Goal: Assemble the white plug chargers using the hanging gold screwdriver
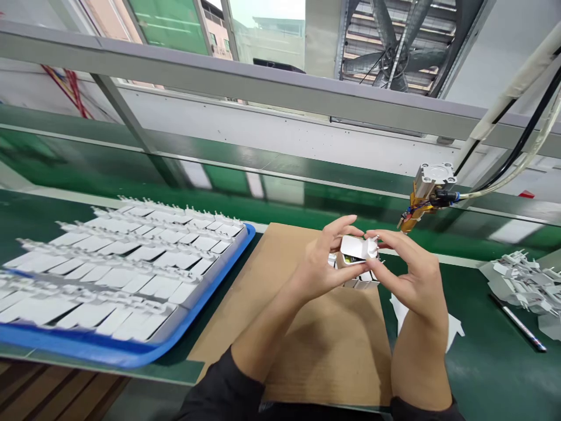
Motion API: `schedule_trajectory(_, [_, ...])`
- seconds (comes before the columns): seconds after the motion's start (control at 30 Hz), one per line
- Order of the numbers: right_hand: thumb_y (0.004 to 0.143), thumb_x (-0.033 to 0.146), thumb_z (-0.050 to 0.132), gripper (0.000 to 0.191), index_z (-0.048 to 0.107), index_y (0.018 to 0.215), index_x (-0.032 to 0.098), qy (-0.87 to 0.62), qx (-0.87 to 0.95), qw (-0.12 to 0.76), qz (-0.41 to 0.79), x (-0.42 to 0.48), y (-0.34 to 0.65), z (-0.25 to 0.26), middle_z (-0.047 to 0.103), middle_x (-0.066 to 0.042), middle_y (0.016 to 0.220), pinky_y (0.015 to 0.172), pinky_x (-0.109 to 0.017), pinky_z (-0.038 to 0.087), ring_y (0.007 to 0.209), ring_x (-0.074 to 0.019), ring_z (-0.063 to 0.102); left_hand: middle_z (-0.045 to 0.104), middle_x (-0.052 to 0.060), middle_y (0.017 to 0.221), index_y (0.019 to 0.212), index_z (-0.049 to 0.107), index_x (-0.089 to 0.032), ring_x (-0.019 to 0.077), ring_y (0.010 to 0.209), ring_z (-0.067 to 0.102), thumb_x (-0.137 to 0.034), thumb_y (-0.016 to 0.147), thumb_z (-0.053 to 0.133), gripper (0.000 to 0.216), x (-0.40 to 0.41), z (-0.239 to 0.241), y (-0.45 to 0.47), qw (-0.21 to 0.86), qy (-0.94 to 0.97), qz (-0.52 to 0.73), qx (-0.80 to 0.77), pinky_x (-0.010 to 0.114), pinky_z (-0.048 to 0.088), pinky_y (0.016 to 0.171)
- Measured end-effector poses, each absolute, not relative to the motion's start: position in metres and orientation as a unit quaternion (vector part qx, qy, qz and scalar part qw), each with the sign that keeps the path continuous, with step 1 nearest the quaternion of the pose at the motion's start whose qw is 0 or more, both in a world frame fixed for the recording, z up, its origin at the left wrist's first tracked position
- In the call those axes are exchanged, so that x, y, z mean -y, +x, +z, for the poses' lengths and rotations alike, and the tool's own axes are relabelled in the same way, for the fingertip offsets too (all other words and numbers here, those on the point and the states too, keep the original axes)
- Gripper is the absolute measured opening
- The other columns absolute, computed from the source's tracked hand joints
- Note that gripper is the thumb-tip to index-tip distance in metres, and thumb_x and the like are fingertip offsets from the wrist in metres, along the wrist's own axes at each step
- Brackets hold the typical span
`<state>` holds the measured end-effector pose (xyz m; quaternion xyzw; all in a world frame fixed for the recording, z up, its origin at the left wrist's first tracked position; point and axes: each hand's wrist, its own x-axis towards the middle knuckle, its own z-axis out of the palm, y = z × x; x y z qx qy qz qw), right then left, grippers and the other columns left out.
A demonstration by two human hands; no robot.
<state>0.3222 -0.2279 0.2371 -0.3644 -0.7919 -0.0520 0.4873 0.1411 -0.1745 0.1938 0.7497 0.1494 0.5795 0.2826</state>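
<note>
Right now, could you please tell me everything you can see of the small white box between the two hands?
The small white box looks smooth, perhaps card or plastic. Its flap is partly open, and something dark and yellow-green shows in the gap. A white tab stands at its right end. It is held above the brown cardboard, with the left hand gripping its left side and the right hand at the tab.
</note>
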Motion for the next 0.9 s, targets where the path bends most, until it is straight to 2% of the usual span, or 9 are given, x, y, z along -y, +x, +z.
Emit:
schedule_trajectory(0.17, [0.092,0.013,0.066,0.032,0.067,0.122,0.023,-0.346,0.801,0.488,-0.023,0.2274,0.3263,0.2387,0.077,-0.008,0.115,0.079,-0.032,0.065,0.099,-0.0206,0.074,0.070,0.009,0.120,0.153,0.040,-0.033,0.0205,0.100,0.076,-0.029,0.082,0.086,0.084,0.1712,0.1929,0.1377,0.279,0.758,0.577,-0.120,0.027,0.066,0.081])
schedule_trajectory(0.37, [0.092,0.014,0.066,0.027,0.069,0.118,0.021,-0.338,0.809,0.480,-0.018,0.2281,0.3293,0.2412,0.077,-0.009,0.110,0.080,-0.031,0.065,0.093,-0.0189,0.074,0.071,0.009,0.120,0.155,0.038,-0.035,0.0221,0.102,0.077,-0.026,0.080,0.087,0.090,0.1687,0.1924,0.1362,0.266,0.765,0.577,-0.102,0.030,0.066,0.084])
schedule_trajectory(0.53, [0.093,0.016,0.065,0.026,0.069,0.118,0.021,-0.348,0.812,0.469,-0.013,0.2288,0.3310,0.2420,0.077,-0.008,0.109,0.077,-0.031,0.063,0.091,-0.0194,0.074,0.069,0.010,0.123,0.150,0.043,-0.033,0.0225,0.100,0.077,-0.021,0.080,0.087,0.084,0.1677,0.1890,0.1387,0.256,0.766,0.584,-0.078,0.029,0.067,0.081])
schedule_trajectory(0.63, [0.093,0.016,0.064,0.025,0.069,0.116,0.021,-0.351,0.814,0.463,-0.007,0.2295,0.3314,0.2426,0.078,-0.007,0.106,0.075,-0.031,0.062,0.087,-0.0186,0.073,0.069,0.010,0.122,0.143,0.049,-0.029,0.0250,0.108,0.075,-0.021,0.080,0.086,0.074,0.1673,0.1894,0.1396,0.232,0.764,0.598,-0.066,0.032,0.067,0.083])
schedule_trajectory(0.7, [0.093,0.016,0.064,0.024,0.069,0.116,0.021,-0.354,0.814,0.461,-0.003,0.2302,0.3316,0.2426,0.078,-0.007,0.105,0.075,-0.031,0.062,0.086,-0.0184,0.073,0.071,0.010,0.117,0.135,0.054,-0.025,0.0235,0.106,0.075,-0.022,0.079,0.087,0.065,0.1672,0.1918,0.1397,0.198,0.765,0.609,-0.062,0.030,0.066,0.080])
schedule_trajectory(0.8, [0.093,0.016,0.065,0.025,0.070,0.117,0.021,-0.358,0.812,0.462,0.005,0.2300,0.3321,0.2411,0.078,-0.007,0.107,0.076,-0.031,0.062,0.088,-0.0187,0.074,0.073,0.008,0.107,0.110,0.060,-0.021,0.0206,0.098,0.075,-0.024,0.077,0.089,0.044,0.1673,0.1967,0.1397,0.118,0.770,0.624,-0.059,0.029,0.065,0.078])
schedule_trajectory(0.9, [0.094,0.019,0.067,0.029,0.070,0.123,0.025,-0.356,0.806,0.471,0.038,0.2262,0.3329,0.2378,0.077,-0.007,0.113,0.075,-0.030,0.063,0.095,-0.0199,0.074,0.074,0.008,0.103,0.092,0.058,-0.021,0.0189,0.092,0.075,-0.024,0.076,0.090,0.037,0.1662,0.1985,0.1403,0.076,0.764,0.638,-0.055,0.029,0.064,0.076])
